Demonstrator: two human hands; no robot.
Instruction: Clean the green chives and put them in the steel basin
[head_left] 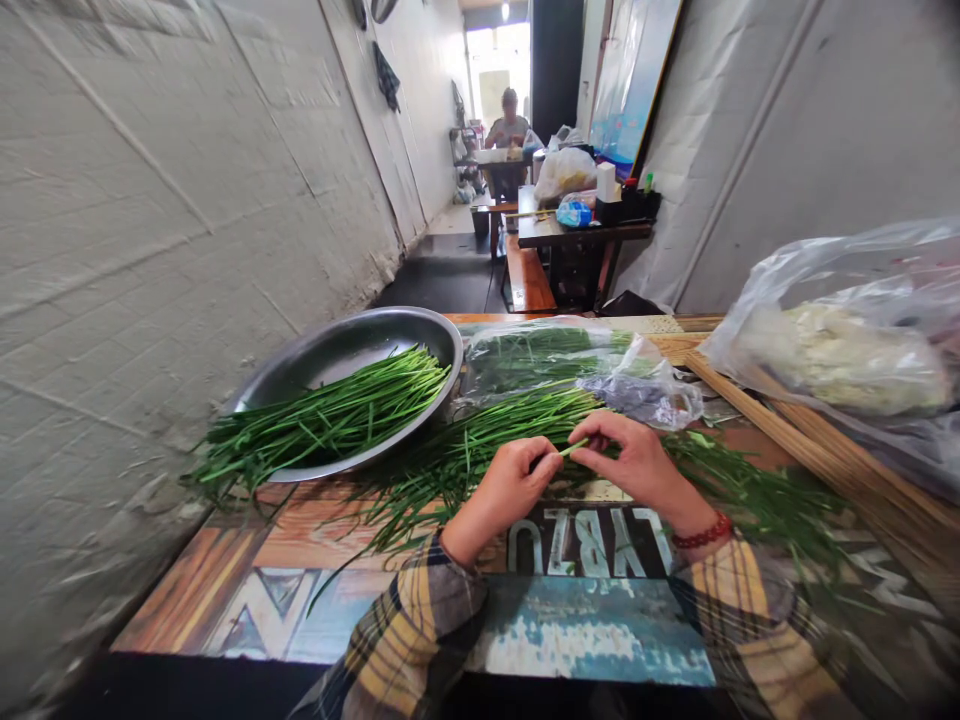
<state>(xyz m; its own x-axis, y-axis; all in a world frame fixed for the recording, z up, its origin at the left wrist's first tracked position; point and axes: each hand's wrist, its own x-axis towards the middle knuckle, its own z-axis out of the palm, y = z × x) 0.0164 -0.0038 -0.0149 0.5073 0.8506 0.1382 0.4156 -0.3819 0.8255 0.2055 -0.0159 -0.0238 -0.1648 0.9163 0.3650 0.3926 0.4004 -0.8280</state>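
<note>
My left hand (510, 485) and my right hand (637, 462) meet over the table and both pinch one thin green chive stalk (574, 446) between their fingertips. Under and around them lies a loose heap of chives (480, 440) spread across the painted wooden table (315, 560). To the left, a round metal basin (352, 345) holds a bundle of chives (322, 420) that hangs over its near rim. My right wrist wears a red bead bracelet (703, 533).
A clear plastic bag with more chives (555, 350) lies behind the heap. At right sit a large plastic bag of pale vegetables (840, 355) and a bundle of bamboo skewers (787, 425). A wall runs close on the left. A person (508, 120) sits at far tables.
</note>
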